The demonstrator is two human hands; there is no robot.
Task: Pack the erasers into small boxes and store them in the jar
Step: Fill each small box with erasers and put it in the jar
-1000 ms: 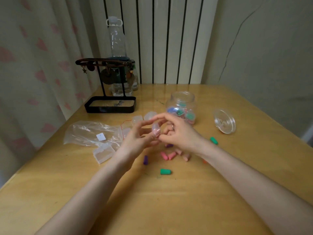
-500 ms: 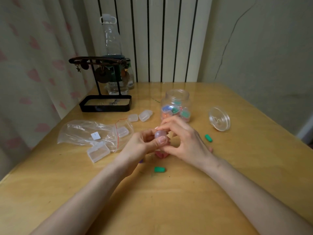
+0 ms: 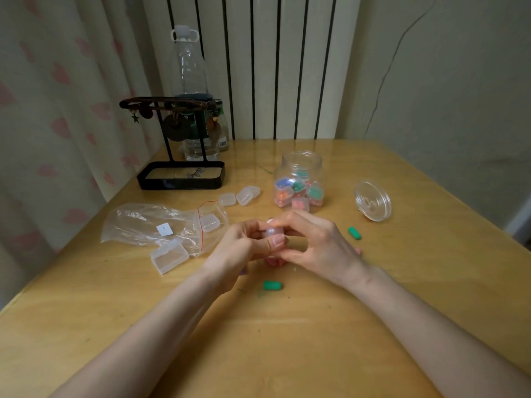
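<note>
While the jar (image 3: 300,179) stood lidless near the table's (image 3: 287,346) far edge, the left hand (image 3: 244,249) and right hand (image 3: 319,248) both pinched one small box (image 3: 274,232) over the table's middle, a green eraser (image 3: 272,285) lying nearby

Your view is dim and warm, lit softly and evenly, with no hard shadows. Only faint, diffuse shade lies on the counter (image 3: 287,354) under your forearms. The far end of the counter carries a pale sheen below the radiator (image 3: 287,67). The plastic bag (image 3: 149,222) and the jar lid (image 3: 373,201) catch weak glints. The wide lens bends the edges: the curtain (image 3: 43,110) and the wall (image 3: 459,110) lean outward. Your left hand (image 3: 241,251) and right hand (image 3: 321,248) look slightly soft, and the small box (image 3: 273,232) pinched between them is hazy.
</note>
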